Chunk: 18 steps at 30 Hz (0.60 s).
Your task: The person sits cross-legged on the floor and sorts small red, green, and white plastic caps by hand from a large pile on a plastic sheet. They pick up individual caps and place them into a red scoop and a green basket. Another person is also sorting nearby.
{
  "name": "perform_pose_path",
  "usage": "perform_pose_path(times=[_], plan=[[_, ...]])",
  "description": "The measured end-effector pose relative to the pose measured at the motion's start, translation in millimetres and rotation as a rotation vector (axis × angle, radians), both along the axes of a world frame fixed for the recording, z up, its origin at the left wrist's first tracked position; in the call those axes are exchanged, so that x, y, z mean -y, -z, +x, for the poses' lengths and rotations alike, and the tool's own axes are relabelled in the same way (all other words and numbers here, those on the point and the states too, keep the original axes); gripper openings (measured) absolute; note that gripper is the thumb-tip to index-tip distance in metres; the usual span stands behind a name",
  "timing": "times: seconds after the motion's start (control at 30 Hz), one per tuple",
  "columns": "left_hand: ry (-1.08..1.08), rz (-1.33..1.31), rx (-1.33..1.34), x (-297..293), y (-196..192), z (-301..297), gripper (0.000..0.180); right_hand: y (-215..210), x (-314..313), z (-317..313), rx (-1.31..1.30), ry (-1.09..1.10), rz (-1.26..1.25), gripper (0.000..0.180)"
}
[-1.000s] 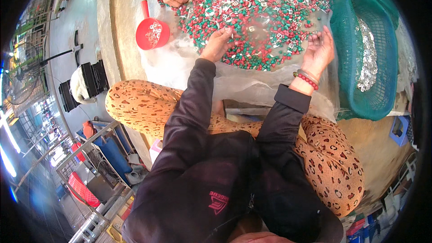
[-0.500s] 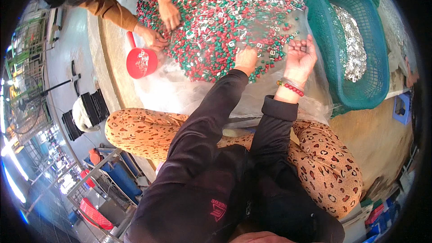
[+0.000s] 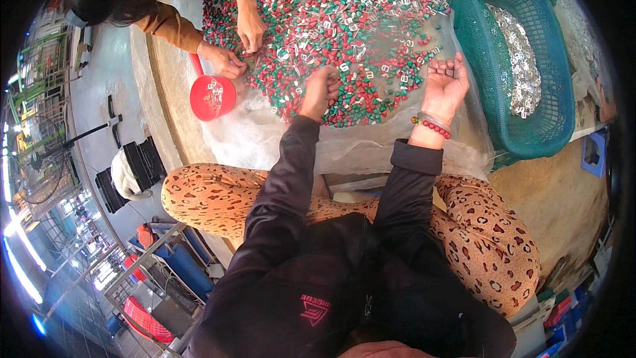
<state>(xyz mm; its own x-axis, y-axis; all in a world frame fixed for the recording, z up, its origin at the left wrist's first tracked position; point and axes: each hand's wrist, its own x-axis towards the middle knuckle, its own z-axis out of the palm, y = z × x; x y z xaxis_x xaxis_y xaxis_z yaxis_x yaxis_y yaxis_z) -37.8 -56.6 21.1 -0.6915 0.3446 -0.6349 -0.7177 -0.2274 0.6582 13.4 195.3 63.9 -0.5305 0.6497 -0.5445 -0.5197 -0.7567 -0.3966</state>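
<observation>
A wide spread of small red and green pebble-like pieces, mixed with pale buckle-shaped plastic pieces, covers the sheeted surface before me. Over its near edge, my left hand is closed, fingers bent down among the pieces; whatever it pinches is hidden. To the right, just off the spread, my right hand lies palm up with its fingers curled in. I cannot make out anything inside it. A red bead bracelet circles that wrist.
At right stands a green mesh-lined basket holding a heap of pale plastic pieces. A red dipper with similar pieces sits at left. Beside it, a co-worker's two hands pick at the far left of the spread. Translucent sheeting lies underneath.
My left hand has moved left across the near edge of the spread. My right hand stays almost in place, palm up. The co-worker's hands have shifted slightly.
</observation>
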Motion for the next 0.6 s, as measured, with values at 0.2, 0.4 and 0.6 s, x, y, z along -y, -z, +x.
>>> perform_pose_path(times=[0.2, 0.4, 0.6], plan=[[-0.033, 0.235, -0.153, 24.5, -37.1, -24.3, 0.028, 2.9, 10.7, -8.3, -0.024, -0.046, 0.001, 0.018], [0.502, -0.778, -0.756, -10.3, 1.4, -39.3, 0.026, 7.8, 10.3, -8.4, -0.016, -0.06, -0.004, 0.016], [0.692, -1.363, -0.774, -30.0, 59.7, -7.0, 0.027, 6.6, 4.6, -5.8, -0.037, -0.075, 0.012, 0.023]])
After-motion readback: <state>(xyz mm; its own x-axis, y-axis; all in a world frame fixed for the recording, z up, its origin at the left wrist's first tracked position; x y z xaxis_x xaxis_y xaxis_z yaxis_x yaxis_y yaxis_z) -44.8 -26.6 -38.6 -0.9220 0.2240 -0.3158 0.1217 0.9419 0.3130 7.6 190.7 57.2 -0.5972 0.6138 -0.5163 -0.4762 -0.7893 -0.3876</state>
